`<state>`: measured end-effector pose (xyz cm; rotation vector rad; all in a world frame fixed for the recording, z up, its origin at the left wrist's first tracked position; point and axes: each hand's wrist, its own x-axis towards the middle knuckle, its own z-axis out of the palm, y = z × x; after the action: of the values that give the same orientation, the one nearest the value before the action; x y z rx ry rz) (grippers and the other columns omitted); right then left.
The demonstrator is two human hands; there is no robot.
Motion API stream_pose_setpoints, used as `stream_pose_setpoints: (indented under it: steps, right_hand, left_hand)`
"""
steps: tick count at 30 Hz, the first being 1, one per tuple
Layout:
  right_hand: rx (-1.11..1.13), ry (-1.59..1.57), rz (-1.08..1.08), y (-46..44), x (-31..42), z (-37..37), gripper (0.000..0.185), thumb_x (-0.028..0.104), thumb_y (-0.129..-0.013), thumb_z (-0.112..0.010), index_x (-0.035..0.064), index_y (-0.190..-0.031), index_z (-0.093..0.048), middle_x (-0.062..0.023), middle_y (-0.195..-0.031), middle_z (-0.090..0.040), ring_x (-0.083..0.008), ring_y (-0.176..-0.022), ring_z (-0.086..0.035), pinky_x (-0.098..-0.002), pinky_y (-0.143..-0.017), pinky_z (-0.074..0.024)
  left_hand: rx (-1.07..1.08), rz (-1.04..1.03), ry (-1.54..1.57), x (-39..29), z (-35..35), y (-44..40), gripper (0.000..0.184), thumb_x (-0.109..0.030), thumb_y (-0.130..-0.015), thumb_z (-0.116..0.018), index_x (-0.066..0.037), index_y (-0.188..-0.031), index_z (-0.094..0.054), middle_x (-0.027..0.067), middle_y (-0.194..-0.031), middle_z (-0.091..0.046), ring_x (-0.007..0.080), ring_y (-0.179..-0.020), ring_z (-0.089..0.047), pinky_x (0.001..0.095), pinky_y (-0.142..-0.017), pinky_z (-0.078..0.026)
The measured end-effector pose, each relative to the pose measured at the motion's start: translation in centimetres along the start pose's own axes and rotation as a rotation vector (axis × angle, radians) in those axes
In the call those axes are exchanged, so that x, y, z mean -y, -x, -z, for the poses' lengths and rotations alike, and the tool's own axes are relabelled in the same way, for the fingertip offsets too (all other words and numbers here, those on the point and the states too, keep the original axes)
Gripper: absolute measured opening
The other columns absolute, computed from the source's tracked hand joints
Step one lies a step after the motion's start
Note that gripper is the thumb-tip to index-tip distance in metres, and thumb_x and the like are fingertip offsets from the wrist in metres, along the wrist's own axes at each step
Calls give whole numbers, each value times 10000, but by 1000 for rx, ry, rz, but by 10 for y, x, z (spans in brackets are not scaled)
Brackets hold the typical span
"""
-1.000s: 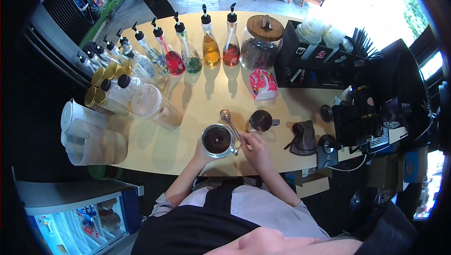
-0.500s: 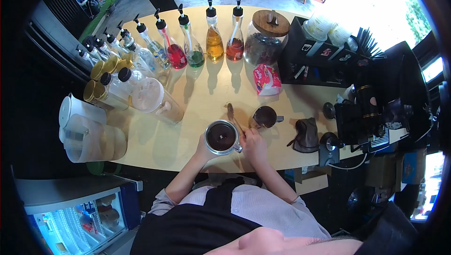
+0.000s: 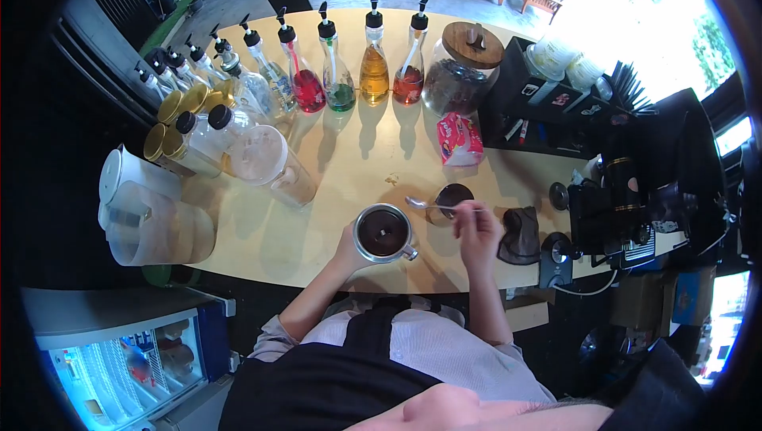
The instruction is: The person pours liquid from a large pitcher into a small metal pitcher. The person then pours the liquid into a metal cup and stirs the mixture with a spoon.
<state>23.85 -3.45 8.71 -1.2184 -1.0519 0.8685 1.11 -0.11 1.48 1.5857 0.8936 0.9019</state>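
Observation:
My left hand [image 3: 348,250] is wrapped round the side of a metal pitcher [image 3: 382,232] with a shiny rim, a handle at its lower right and dark liquid inside. My right hand [image 3: 478,236], slightly blurred, pinches the handle of a metal spoon [image 3: 416,202]. The spoon points left, its handle crossing in front of a glass mug [image 3: 456,193] of dark liquid. The hand partly hides the mug. Whether the spoon touches the mug, I cannot tell. A small brown spill [image 3: 391,180] marks the table beyond the pitcher.
Several pump bottles [image 3: 374,74] of coloured syrup line the table's far edge beside a wooden-lidded jar [image 3: 462,74]. Tubs [image 3: 159,225] and jars stand left. A pink packet [image 3: 460,141], a dark cloth [image 3: 520,236] and a black coffee machine [image 3: 611,201] are on the right.
My right hand has moved right and lifted the spoon, which has swung from pointing away from me to pointing left. The left hand still holds the pitcher. The view has shifted slightly.

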Motion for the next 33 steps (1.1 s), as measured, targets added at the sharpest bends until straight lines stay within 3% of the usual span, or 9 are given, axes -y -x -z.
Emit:
stream_pose_setpoints:
  steps: [4,8,12,14,19,25,28,31,33]
  right_hand:
    - [-133,-273,304,-8,21,6,289,283,-1013,-449,10,-999,-542,-37,-741,-534,-108,-610,-494,-234,-552,-391]
    - [110,-219,410,-6,47,6,400,374,-1004,-424,-12,-1006,-534,-60,-757,-552,-129,-599,-495,-242,-548,-400]
    - [313,91,594,-11,47,-7,341,329,-974,-505,5,-908,-588,-90,-751,-647,-170,-594,-560,-281,-530,-447]
    - [408,294,817,-17,43,-14,354,340,-977,-491,5,-902,-575,-112,-745,-655,-196,-576,-588,-297,-506,-452]
    - [481,326,826,-23,41,-23,311,304,-966,-519,11,-881,-577,-93,-746,-658,-215,-566,-589,-311,-506,-455]
    - [455,289,774,-25,37,-18,324,317,-959,-526,14,-863,-590,-89,-739,-652,-220,-582,-599,-304,-520,-459]
    - [494,300,770,-24,37,-21,217,247,-914,-584,33,-887,-613,-70,-766,-642,-211,-613,-562,-316,-542,-437]
    - [519,218,732,-20,37,-22,220,253,-912,-586,38,-882,-616,-69,-759,-641,-208,-609,-561,-316,-540,-435]
    - [469,227,774,-20,35,-21,338,342,-955,-521,23,-880,-600,-82,-728,-649,-218,-587,-598,-306,-535,-464]
  left_hand:
    - [-88,-90,116,-9,-4,-3,611,-239,-624,-881,-36,-1128,-603,74,-1046,-676,162,-953,-656,300,-866,-516]
    - [-20,-45,-21,-5,-1,-4,620,-250,-620,-881,-33,-1131,-605,84,-1053,-675,173,-962,-656,307,-866,-516]
    - [-90,-97,50,-5,-2,-4,628,-239,-613,-876,-24,-1138,-607,100,-1064,-675,191,-970,-660,318,-866,-516]
    - [-70,-90,16,1,-2,-4,639,-237,-606,-877,-22,-1143,-606,106,-1067,-674,196,-971,-661,320,-866,-516]
    - [-60,74,181,6,-4,-1,653,-239,-581,-886,-34,-1138,-612,109,-1057,-680,204,-966,-667,322,-864,-517]
    - [-82,-4,172,3,-5,-3,652,-239,-571,-892,-33,-1125,-617,107,-1046,-682,204,-951,-672,323,-851,-524]
    - [-64,10,126,2,-2,-2,653,-239,-562,-897,-30,-1116,-621,108,-1049,-681,203,-951,-671,322,-850,-524]
    - [-107,3,145,4,-4,-1,650,-235,-561,-898,-29,-1113,-624,109,-1047,-681,205,-949,-672,321,-848,-525]
    - [-99,0,152,1,-3,-2,652,-236,-561,-898,-29,-1116,-624,108,-1047,-681,204,-949,-671,320,-849,-525]
